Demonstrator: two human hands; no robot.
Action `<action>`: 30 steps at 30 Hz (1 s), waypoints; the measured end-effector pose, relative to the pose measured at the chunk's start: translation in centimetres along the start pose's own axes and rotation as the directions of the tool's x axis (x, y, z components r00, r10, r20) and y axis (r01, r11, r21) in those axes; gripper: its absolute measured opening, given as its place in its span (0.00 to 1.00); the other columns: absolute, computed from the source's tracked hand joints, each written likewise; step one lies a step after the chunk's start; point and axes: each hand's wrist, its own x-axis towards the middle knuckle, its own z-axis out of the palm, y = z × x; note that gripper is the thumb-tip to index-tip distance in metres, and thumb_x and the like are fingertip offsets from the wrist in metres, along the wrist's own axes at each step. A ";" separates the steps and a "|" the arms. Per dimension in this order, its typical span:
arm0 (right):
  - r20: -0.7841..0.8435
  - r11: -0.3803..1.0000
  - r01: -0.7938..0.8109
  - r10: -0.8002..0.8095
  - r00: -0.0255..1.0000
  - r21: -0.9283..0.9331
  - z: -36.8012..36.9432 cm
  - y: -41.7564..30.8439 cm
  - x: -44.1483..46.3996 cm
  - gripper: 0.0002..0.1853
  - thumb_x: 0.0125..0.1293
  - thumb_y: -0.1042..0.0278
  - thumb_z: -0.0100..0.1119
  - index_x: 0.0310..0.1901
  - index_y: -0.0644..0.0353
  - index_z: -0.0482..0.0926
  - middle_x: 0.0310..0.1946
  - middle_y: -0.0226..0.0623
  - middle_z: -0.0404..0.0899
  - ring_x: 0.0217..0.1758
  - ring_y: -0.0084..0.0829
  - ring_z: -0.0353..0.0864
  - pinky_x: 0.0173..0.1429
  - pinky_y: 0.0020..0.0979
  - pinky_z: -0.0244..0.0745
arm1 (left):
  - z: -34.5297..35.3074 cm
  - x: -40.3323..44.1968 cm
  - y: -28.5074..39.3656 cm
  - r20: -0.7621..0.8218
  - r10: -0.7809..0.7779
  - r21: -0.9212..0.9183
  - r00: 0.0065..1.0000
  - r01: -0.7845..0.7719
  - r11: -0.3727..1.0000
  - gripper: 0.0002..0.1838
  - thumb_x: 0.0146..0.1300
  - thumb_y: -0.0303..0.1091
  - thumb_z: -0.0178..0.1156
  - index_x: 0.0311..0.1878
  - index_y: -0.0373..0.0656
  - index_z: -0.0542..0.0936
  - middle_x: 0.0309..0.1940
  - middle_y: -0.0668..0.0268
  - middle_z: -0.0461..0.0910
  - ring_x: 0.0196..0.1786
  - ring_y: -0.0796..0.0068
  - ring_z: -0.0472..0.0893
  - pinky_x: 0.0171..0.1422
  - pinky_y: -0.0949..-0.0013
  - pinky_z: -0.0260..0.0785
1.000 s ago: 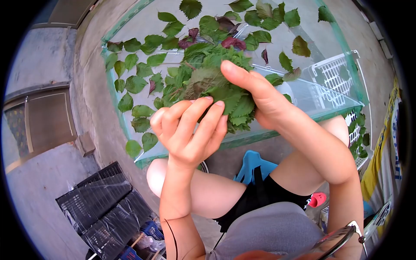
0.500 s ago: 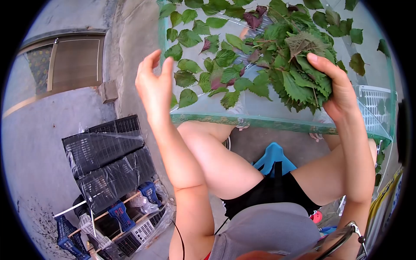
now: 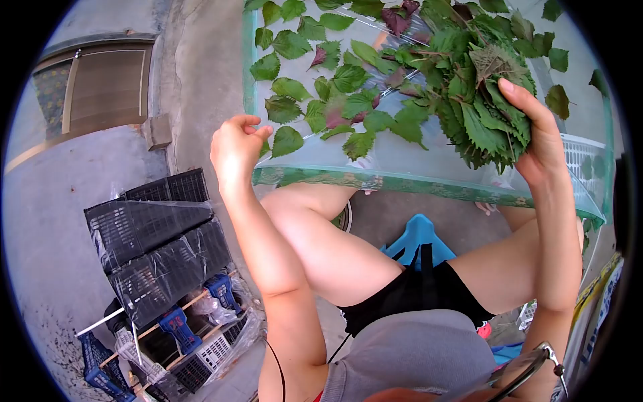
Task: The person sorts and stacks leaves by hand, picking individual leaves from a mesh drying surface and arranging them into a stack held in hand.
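Observation:
My right hand (image 3: pixel 541 137) is wrapped around a thick bunch of perilla leaves (image 3: pixel 492 114), its thumb lying on top. Most of these leaves are green, and a purplish-brown one shows near the top. My left hand (image 3: pixel 238 147) is at the left edge of the net-covered surface, close to a loose perilla leaf (image 3: pixel 287 141). Its fingers are bent, a small gap shows between thumb and forefinger, and I see nothing held there. More single leaves (image 3: pixel 291 45) lie spread over the pale mesh surface (image 3: pixel 321 161) with green edging.
Beneath the mesh, between my legs, is a blue plastic seat (image 3: pixel 420 234). Black crates (image 3: pixel 161 248) wrapped in clear film stand at lower left, with blue crates (image 3: pixel 179 329) below. A white basket (image 3: pixel 584 157) shows at the right. A wall with a window (image 3: pixel 107 90) is on the left.
My left hand has lowered slightly and its fingers have curled inward from a spread pose. My right hand and the bunch of perilla leaves have shifted a little rightward in view.

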 end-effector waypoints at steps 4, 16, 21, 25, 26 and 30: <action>0.001 0.999 -0.009 0.009 1.000 0.035 0.4 -0.2 0.0 0.19 0.61 0.62 0.66 0.50 0.65 0.78 0.46 0.38 0.81 0.47 0.29 0.81 0.56 0.31 0.77 | 0.4 -0.1 1.8 0.096 0.024 0.085 0.995 -0.032 0.996 0.17 0.52 0.41 0.70 0.45 0.48 0.86 0.33 0.66 0.85 0.40 0.64 0.84 0.49 0.62 0.74; 0.054 0.997 -0.023 0.020 0.998 0.071 0.3 -0.3 0.7 0.19 0.62 0.63 0.64 0.49 0.68 0.79 0.46 0.39 0.82 0.47 0.28 0.83 0.56 0.30 0.78 | 6.1 1.3 4.6 0.175 0.281 0.221 0.943 -0.316 0.923 0.17 0.54 0.40 0.68 0.46 0.45 0.83 0.37 0.55 0.85 0.43 0.55 0.84 0.49 0.58 0.75; 0.049 0.998 -0.018 0.015 0.999 0.055 0.3 -0.4 1.0 0.18 0.62 0.63 0.64 0.48 0.68 0.79 0.45 0.39 0.83 0.46 0.28 0.83 0.55 0.29 0.78 | 8.6 2.8 4.7 0.177 0.316 0.319 0.932 -0.358 0.878 0.15 0.53 0.37 0.67 0.41 0.39 0.81 0.36 0.53 0.84 0.44 0.53 0.84 0.49 0.56 0.76; 0.036 0.996 0.006 -0.009 0.999 0.084 1.0 -1.2 0.7 0.17 0.61 0.63 0.64 0.46 0.67 0.80 0.41 0.40 0.84 0.42 0.29 0.85 0.50 0.30 0.81 | 9.7 3.9 4.2 0.224 0.256 0.345 0.940 -0.322 0.882 0.11 0.52 0.35 0.65 0.37 0.40 0.82 0.36 0.53 0.84 0.44 0.53 0.84 0.49 0.56 0.76; 0.032 0.996 0.007 -0.010 0.999 0.086 0.7 -1.4 0.7 0.17 0.61 0.63 0.64 0.46 0.67 0.80 0.41 0.40 0.84 0.42 0.29 0.85 0.50 0.30 0.81 | 9.4 4.2 3.9 0.227 0.259 0.345 0.939 -0.326 0.880 0.11 0.52 0.35 0.65 0.37 0.40 0.82 0.36 0.53 0.84 0.44 0.53 0.84 0.49 0.56 0.76; -0.021 0.986 0.085 -0.083 0.996 0.144 -1.7 -2.4 1.0 0.15 0.63 0.63 0.64 0.46 0.65 0.80 0.43 0.39 0.83 0.43 0.29 0.84 0.52 0.31 0.80 | 4.8 3.6 4.4 0.256 0.163 0.070 0.953 -0.186 0.980 0.10 0.52 0.34 0.69 0.30 0.38 0.80 0.23 0.63 0.80 0.29 0.71 0.79 0.36 0.66 0.70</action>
